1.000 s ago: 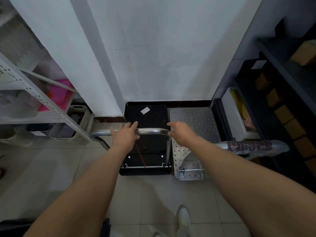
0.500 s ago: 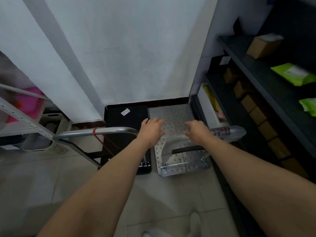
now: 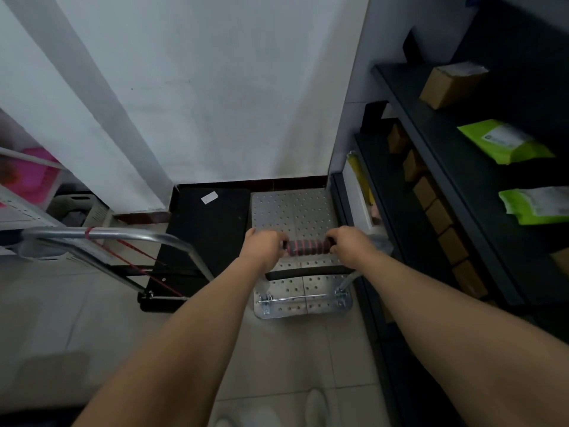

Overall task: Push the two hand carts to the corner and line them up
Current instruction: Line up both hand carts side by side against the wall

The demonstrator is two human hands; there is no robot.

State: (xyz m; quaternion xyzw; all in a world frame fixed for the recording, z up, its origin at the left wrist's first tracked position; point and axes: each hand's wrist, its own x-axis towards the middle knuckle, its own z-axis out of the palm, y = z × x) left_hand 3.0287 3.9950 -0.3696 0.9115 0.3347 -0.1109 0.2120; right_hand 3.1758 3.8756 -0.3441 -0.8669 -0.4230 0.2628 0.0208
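Two hand carts stand side by side against the white back wall. The black cart (image 3: 212,223) is on the left, its silver handle (image 3: 101,234) leaning out to the left with a red cord on it. The perforated silver cart (image 3: 292,211) is on the right, next to the dark shelving. Its handle (image 3: 308,247) has a red-and-black wrapped grip. My left hand (image 3: 264,246) and my right hand (image 3: 349,245) each close around one end of that grip.
Dark shelving (image 3: 462,167) with cardboard boxes and green packets runs along the right, close to the silver cart. A white rack (image 3: 27,208) with pink items and a pale basket (image 3: 80,208) stands at the left. Pale tiled floor (image 3: 92,318) lies behind the carts.
Both hands have left the black cart's handle and moved right onto the silver cart's wrapped grip. My view has swung right toward the dark shelving.
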